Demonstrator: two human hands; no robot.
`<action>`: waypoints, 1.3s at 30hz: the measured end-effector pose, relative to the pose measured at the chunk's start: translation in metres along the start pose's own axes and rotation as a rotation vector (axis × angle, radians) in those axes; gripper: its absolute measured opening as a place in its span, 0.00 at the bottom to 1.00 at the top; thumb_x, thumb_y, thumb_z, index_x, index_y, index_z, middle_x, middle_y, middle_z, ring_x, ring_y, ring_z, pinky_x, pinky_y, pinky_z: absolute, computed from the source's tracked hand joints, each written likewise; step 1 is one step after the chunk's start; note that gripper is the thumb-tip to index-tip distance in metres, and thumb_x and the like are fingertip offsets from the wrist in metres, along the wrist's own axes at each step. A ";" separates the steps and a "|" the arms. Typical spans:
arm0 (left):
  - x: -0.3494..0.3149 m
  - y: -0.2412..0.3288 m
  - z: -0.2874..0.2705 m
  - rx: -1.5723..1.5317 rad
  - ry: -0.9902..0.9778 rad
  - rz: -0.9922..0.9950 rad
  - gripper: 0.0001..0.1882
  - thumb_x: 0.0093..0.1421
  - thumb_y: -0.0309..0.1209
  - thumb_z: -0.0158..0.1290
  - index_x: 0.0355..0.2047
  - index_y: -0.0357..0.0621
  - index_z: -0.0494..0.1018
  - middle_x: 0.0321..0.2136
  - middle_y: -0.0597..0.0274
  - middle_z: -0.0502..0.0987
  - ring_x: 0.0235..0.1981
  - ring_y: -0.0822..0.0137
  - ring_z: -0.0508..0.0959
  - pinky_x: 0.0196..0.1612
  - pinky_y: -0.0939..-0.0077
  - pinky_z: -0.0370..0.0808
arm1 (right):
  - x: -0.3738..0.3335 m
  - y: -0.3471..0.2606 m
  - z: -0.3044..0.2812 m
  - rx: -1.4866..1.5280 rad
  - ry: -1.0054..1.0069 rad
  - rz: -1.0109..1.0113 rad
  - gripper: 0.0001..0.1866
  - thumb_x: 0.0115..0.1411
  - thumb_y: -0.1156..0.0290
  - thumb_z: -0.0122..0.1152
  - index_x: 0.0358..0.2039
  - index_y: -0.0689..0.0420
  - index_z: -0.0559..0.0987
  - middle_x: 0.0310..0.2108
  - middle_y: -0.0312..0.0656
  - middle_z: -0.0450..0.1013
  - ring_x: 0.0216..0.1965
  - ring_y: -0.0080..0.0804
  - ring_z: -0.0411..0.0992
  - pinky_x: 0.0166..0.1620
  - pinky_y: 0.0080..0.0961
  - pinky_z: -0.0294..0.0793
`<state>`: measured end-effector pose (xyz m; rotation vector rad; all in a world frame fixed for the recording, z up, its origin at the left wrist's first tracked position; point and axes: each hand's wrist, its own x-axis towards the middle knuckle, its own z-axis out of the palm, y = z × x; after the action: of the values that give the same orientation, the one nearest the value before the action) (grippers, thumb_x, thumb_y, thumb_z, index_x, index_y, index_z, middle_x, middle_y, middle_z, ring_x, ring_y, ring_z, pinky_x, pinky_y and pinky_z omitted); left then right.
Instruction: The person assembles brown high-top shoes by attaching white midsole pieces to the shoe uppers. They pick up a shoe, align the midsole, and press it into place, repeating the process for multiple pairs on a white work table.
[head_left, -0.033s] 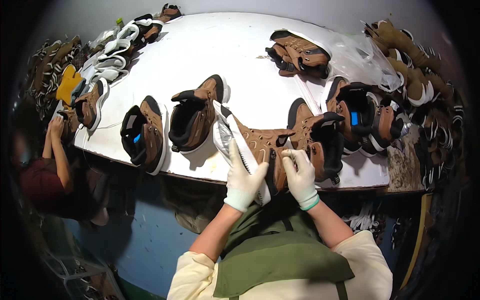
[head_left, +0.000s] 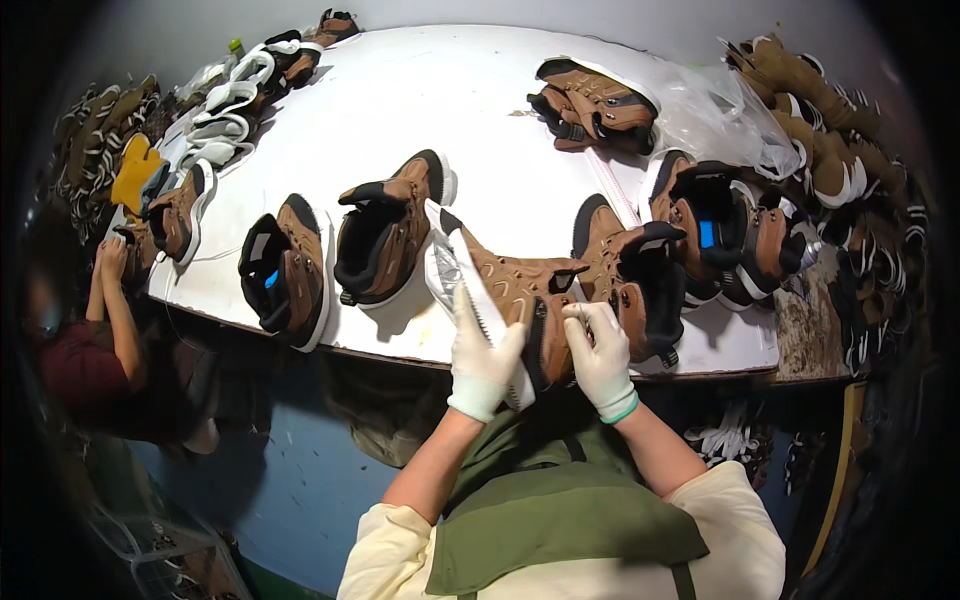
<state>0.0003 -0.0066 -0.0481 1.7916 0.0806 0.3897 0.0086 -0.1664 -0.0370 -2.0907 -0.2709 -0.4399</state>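
A brown hiking boot (head_left: 525, 290) with a black toe and heel lies on its side in my hands, its white sole (head_left: 465, 285) turned to the left. Gloved in white, my left hand (head_left: 480, 355) grips it along the sole, thumb towards the heel. My right hand (head_left: 600, 350), also gloved, is closed in a pinch beside the boot's collar; what sits between the fingertips is hidden. Just right of it stands another brown boot (head_left: 635, 285). On the left, two upright boots, a nearer boot (head_left: 290, 270) and a farther boot (head_left: 395, 230), are apart from my hands.
The white table (head_left: 420, 100) carries another boot (head_left: 600, 105) at the back, beside a clear plastic bag (head_left: 720, 115). More boots (head_left: 705, 220) crowd the right side. Piles of shoe parts line both edges. A co-worker (head_left: 90, 350) works at the far left.
The boot in my hands has turned very slightly, its heel end a little further left together with my left thumb. My right hand stays closed beside the collar.
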 end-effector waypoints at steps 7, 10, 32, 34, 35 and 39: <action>0.002 0.004 -0.017 -0.790 -0.085 -0.207 0.37 0.51 0.16 0.47 0.64 0.28 0.54 0.55 0.52 0.68 0.55 0.64 0.71 0.59 0.72 0.67 | -0.009 0.011 -0.032 0.339 -0.231 0.409 0.16 0.64 0.70 0.56 0.50 0.65 0.75 0.40 0.37 0.75 0.37 0.21 0.72 0.43 0.21 0.72; 0.000 -0.002 -0.019 -0.889 -0.148 -0.175 0.37 0.51 0.19 0.48 0.64 0.29 0.54 0.57 0.51 0.67 0.56 0.62 0.70 0.61 0.69 0.65 | -0.016 -0.002 -0.041 0.538 -0.311 0.399 0.19 0.63 0.66 0.60 0.49 0.67 0.75 0.38 0.35 0.74 0.37 0.18 0.69 0.43 0.18 0.70; 0.028 -0.024 -0.015 -0.979 -0.169 -0.284 0.20 0.65 0.31 0.42 0.54 0.29 0.67 0.51 0.53 0.73 0.51 0.65 0.73 0.57 0.71 0.67 | 0.023 -0.026 -0.015 0.586 -0.217 0.659 0.07 0.62 0.65 0.58 0.35 0.54 0.74 0.23 0.25 0.64 0.16 0.10 0.59 0.18 0.09 0.57; 0.029 -0.019 -0.020 -0.982 -0.189 -0.372 0.21 0.64 0.30 0.44 0.54 0.28 0.66 0.51 0.52 0.73 0.52 0.65 0.72 0.57 0.71 0.67 | 0.028 -0.030 -0.014 0.551 -0.217 0.629 0.08 0.63 0.64 0.59 0.34 0.55 0.74 0.22 0.24 0.63 0.17 0.09 0.58 0.19 0.10 0.58; 0.028 -0.014 -0.024 -0.915 -0.212 -0.363 0.22 0.63 0.29 0.46 0.55 0.28 0.65 0.51 0.52 0.73 0.53 0.65 0.72 0.57 0.71 0.67 | 0.030 -0.031 -0.013 0.534 -0.215 0.615 0.09 0.63 0.63 0.59 0.33 0.55 0.75 0.22 0.24 0.63 0.17 0.09 0.57 0.19 0.10 0.58; 0.018 -0.008 -0.027 -0.652 -0.184 -0.242 0.30 0.56 0.26 0.53 0.59 0.28 0.61 0.50 0.52 0.73 0.52 0.67 0.72 0.57 0.74 0.66 | 0.044 -0.042 -0.009 0.493 -0.225 0.610 0.09 0.63 0.63 0.59 0.31 0.55 0.74 0.21 0.24 0.62 0.17 0.09 0.57 0.19 0.10 0.57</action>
<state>0.0099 0.0254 -0.0468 1.1477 0.0332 0.0577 0.0313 -0.1512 0.0178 -1.6238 0.1274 0.2145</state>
